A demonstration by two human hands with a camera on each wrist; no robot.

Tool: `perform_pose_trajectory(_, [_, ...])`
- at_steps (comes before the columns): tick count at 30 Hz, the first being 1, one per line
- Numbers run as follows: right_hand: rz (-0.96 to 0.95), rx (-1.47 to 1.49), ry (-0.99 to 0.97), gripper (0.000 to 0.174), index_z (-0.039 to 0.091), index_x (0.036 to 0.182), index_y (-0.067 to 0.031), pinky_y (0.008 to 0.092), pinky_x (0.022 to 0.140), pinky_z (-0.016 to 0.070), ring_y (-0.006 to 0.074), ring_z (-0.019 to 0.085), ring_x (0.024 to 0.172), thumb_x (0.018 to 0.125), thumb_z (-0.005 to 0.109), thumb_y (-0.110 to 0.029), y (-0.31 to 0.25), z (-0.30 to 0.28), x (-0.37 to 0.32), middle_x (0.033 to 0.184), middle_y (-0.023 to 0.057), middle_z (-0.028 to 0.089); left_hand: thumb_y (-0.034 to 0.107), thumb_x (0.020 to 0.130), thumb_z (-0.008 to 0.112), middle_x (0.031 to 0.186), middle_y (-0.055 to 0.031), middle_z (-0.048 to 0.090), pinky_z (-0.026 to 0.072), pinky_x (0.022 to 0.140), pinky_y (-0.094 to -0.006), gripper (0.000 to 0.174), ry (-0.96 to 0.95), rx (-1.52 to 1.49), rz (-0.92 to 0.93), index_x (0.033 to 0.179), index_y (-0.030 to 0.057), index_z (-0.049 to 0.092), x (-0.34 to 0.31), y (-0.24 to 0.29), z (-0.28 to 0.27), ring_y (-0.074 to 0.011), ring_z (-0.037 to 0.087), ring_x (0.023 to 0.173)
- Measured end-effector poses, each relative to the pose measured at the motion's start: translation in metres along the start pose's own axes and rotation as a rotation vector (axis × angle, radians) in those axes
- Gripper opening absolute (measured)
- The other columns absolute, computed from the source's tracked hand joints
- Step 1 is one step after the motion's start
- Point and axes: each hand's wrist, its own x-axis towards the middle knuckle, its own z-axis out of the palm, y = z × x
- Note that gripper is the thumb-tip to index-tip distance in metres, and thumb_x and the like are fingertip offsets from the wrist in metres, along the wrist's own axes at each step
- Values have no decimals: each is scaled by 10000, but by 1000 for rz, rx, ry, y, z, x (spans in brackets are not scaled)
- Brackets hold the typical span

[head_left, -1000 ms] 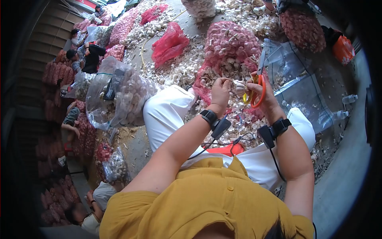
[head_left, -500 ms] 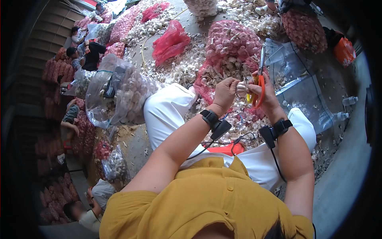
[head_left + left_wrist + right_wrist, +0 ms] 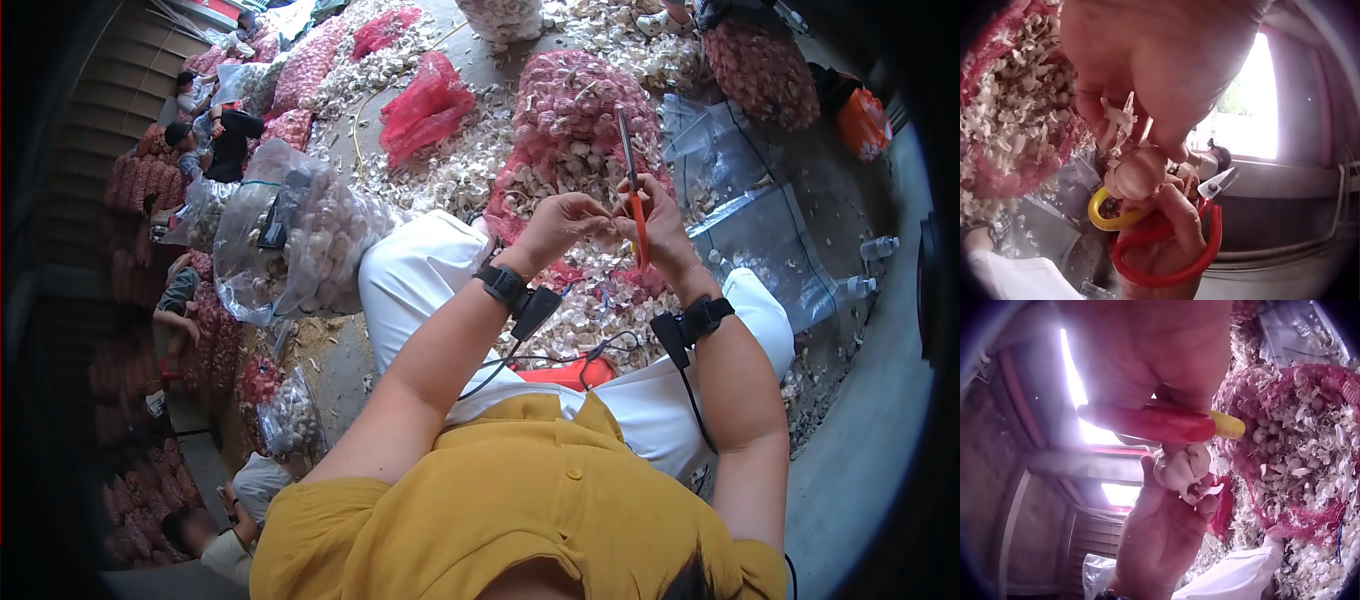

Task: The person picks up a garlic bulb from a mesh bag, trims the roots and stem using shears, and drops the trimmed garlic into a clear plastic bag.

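In the head view my left hand (image 3: 555, 228) and right hand (image 3: 658, 225) meet in front of the body. My right hand keeps scissors (image 3: 640, 228) with one red-orange and one yellow handle loop, blades pointing away from the body. The same hand's fingertips hold a garlic bulb (image 3: 1140, 175), seen from below my left hand in the left wrist view. Loose papery garlic skin (image 3: 1121, 122) is pinched by my left fingers right at the bulb. The right wrist view shows the bulb between both hands; the head view mostly hides it behind fingers.
A pink mesh sack (image 3: 575, 100) of garlic stands open ahead, with peeled skins (image 3: 600, 320) spread around. A clear bag (image 3: 340, 240) of bulbs sits by the left knee. Plastic sheeting (image 3: 765, 250) and bottles (image 3: 857, 289) lie to the right. Other people (image 3: 195, 140) sit at left.
The right hand has turned, swinging the scissor blades leftward. The left hand has shifted its grip at the bulb, which was plainly visible in the head view before and is now mostly covered.
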Motion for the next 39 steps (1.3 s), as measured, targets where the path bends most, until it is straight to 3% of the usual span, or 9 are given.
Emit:
perform_pose_trajectory(7, [22, -18, -14, 410, 486, 1086, -54, 234, 693, 470, 96, 565, 763, 714, 643, 20, 4, -3, -1, 833, 28, 579, 81, 860, 635, 749, -35, 625, 474, 588, -231, 89, 108, 218, 1, 845, -5, 616, -8, 6, 12, -90, 577, 654])
perform_pose_trajectory(17, [-23, 42, 4, 439, 477, 1111, -55, 230, 699, 457, 84, 545, 758, 711, 637, 31, -6, 1, -2, 820, 6, 559, 143, 918, 563, 863, -78, 616, 533, 618, -262, 201, 432, -475, -288, 1054, 6, 507, -9, -21, 4, -155, 617, 717])
perform_pose_trajectory(20, [-39, 60, -5, 441, 475, 1115, -58, 227, 699, 459, 81, 545, 753, 715, 635, 36, -6, 3, -2, 821, 3, 559, 229, 927, 552, 940, -76, 608, 528, 672, -278, 268, 225, -675, -408, 1110, 39, 500, -13, -4, 5, -160, 616, 824])
perform_pose_trajectory(22, [-52, 53, -6, 440, 476, 1117, -59, 224, 699, 459, 80, 546, 751, 718, 633, 40, -4, 3, -1, 822, 2, 560, 305, 934, 520, 997, -62, 594, 509, 733, -289, 341, -319, -882, -593, 1179, 72, 475, -14, 11, 4, -153, 594, 904])
perform_pose_trajectory(25, [-64, 24, -6, 425, 478, 1127, -69, 212, 693, 458, 77, 549, 755, 748, 646, 27, 0, 1, 1, 829, 2, 563, 344, 940, 493, 1019, -60, 600, 485, 766, -290, 369, -248, -904, -283, 1208, 91, 468, -10, 0, 10, -151, 590, 902])
perform_pose_trajectory(29, [-150, 23, 184, 363, 485, 1126, -95, 211, 667, 465, 76, 562, 762, 814, 661, -38, 14, -7, 8, 847, -13, 576, 139, 881, 620, 1068, -50, 589, 458, 767, -259, 389, 62, -708, -168, 1225, 115, 439, -9, 5, 11, -134, 577, 932])
perform_pose_trajectory(31, [-34, 114, 511, 325, 487, 1101, -107, 216, 659, 480, 84, 573, 755, 830, 658, -55, 19, -13, 11, 892, -10, 580, 89, 856, 639, 1064, -46, 585, 457, 769, -256, 417, 99, -721, -154, 1219, 111, 436, -9, 6, 11, -131, 575, 942])
perform_pose_trajectory(35, [84, 211, 374, 343, 470, 1094, -102, 217, 648, 499, 100, 589, 768, 828, 687, -112, 18, -3, 5, 946, 19, 577, 45, 820, 672, 1096, -53, 578, 460, 752, -251, 447, 140, -673, -80, 1196, 103, 438, -7, 0, 15, -120, 564, 975])
perform_pose_trajectory(39, [-20, 67, 236, 353, 445, 1113, -78, 239, 636, 514, 127, 613, 790, 834, 659, -52, 25, -2, 6, 888, 47, 589, 48, 810, 687, 1081, -49, 596, 463, 725, -241, 447, 153, -572, 4, 1187, 96, 453, -4, 0, 25, -110, 576, 943])
